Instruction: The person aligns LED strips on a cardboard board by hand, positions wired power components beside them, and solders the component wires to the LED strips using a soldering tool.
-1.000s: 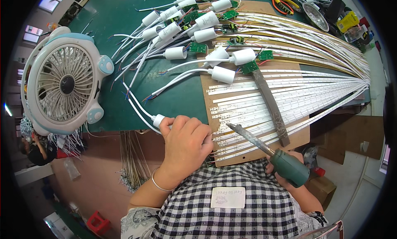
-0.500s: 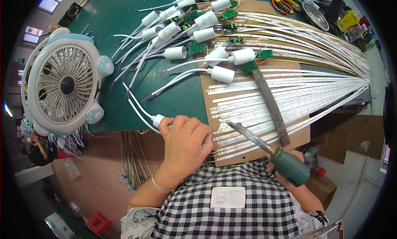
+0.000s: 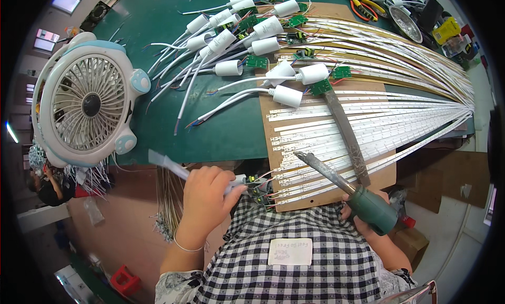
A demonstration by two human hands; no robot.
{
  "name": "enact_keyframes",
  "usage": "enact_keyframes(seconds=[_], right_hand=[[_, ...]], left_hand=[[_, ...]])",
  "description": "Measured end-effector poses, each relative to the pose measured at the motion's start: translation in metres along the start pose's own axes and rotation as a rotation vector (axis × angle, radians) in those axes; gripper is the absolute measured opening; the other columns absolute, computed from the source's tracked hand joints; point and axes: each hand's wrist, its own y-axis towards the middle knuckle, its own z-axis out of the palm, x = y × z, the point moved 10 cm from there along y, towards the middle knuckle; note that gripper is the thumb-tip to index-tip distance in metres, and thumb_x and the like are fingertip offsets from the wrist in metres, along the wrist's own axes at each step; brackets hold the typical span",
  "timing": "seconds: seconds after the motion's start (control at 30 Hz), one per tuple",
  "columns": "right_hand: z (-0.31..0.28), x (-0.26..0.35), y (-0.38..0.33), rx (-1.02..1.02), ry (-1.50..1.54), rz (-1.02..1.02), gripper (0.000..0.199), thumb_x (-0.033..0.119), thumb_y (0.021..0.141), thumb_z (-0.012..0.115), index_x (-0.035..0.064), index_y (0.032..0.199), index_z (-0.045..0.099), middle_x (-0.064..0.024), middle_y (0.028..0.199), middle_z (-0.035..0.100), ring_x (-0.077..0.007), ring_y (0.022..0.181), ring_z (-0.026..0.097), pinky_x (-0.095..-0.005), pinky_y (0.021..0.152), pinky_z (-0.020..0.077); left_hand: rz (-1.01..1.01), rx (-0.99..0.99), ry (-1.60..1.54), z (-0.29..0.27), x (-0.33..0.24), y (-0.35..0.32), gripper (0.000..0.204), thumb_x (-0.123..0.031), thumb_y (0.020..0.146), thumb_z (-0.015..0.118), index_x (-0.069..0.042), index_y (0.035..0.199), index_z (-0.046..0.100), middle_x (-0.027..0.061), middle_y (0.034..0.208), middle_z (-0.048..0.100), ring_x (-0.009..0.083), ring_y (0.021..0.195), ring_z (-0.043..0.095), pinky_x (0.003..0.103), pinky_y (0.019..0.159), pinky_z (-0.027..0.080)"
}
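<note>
My left hand (image 3: 206,201) is closed around a white cylindrical end cap (image 3: 238,181), just off the table's front edge. Its white cable (image 3: 167,162) sticks out to the left, blurred. From the cap's right end comes a small circuit board (image 3: 259,187), with thin wires running toward the nearest white LED strips (image 3: 307,185). My right hand (image 3: 362,226) grips a soldering iron (image 3: 372,212) by its green handle, partly hiding the fingers. The iron's tip points up and left over the strips, which lie fanned on a brown board (image 3: 271,151).
A dark flat bar (image 3: 344,133) lies across the strips. More white caps (image 3: 288,96) with cables and green circuit boards (image 3: 342,72) lie further back. A fan (image 3: 90,104) stands at the left; pliers (image 3: 363,9) and a metal dish (image 3: 405,24) are at the back right.
My left hand has moved left and nearer to me with the cap, whose cable has swung off the table. The circuit board beside the hand now shows. The right hand has barely moved.
</note>
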Motion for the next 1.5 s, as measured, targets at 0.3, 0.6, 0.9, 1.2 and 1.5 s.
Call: enact_keyframes(seconds=[0.3, 0.6, 0.9, 1.2, 1.5], right_hand=[[-0.019, -0.01, -0.014, -0.188, 0.152, 0.011, 0.052, 0.041, 0.086, 0.062, -0.006, 0.107, 0.056, -0.0083, 0.067, 0.061, -0.0165, 0.062, 0.061, -0.0291, 0.064, 0.052], [-0.026, -0.001, -0.029, -0.233, 0.285, 0.039, 0.064, 0.048, 0.087, 0.058, -0.0073, 0.118, 0.05, -0.0093, 0.074, 0.06, -0.0172, 0.066, 0.059, -0.0317, 0.07, 0.049], [-0.038, -0.009, -0.021, -0.354, 0.354, 0.014, 0.062, 0.046, 0.087, 0.059, -0.0069, 0.118, 0.05, -0.0092, 0.072, 0.059, -0.0173, 0.067, 0.058, -0.0306, 0.069, 0.0486], [-0.033, -0.011, -0.016, -0.327, 0.368, 0.018, 0.062, 0.047, 0.085, 0.061, -0.0063, 0.116, 0.052, -0.0088, 0.071, 0.058, -0.0166, 0.066, 0.058, -0.0298, 0.068, 0.0482], [-0.035, -0.015, -0.013, -0.333, 0.368, 0.036, 0.064, 0.049, 0.084, 0.061, -0.0055, 0.116, 0.053, -0.0087, 0.07, 0.057, -0.0163, 0.064, 0.057, -0.0288, 0.066, 0.0475]], left_hand=[[0.093, -0.329, 0.085, -0.049, -0.013, 0.034, 0.015, -0.006, 0.071, 0.073, -0.005, 0.081, 0.062, 0.0095, 0.08, 0.06, 0.0298, 0.075, 0.056, 0.038, 0.067, 0.044], [0.374, -0.335, 0.076, -0.021, -0.073, 0.129, 0.038, -0.021, 0.065, 0.08, -0.011, 0.098, 0.064, 0.006, 0.092, 0.057, 0.0273, 0.091, 0.055, 0.04, 0.087, 0.037], [0.275, 0.023, 0.503, -0.039, -0.036, 0.102, 0.038, -0.026, 0.065, 0.079, -0.014, 0.098, 0.065, 0.0015, 0.091, 0.058, 0.0189, 0.094, 0.054, 0.041, 0.09, 0.036], [0.192, -0.195, 0.214, -0.022, -0.045, 0.097, 0.044, -0.03, 0.072, 0.076, -0.01, 0.11, 0.065, 0.0048, 0.103, 0.062, 0.0237, 0.101, 0.055, 0.041, 0.093, 0.031], [0.136, -0.213, -0.054, -0.002, -0.028, 0.104, 0.02, -0.016, 0.075, 0.072, -0.01, 0.093, 0.067, 0.0032, 0.085, 0.061, 0.0223, 0.086, 0.055, 0.039, 0.087, 0.033]])
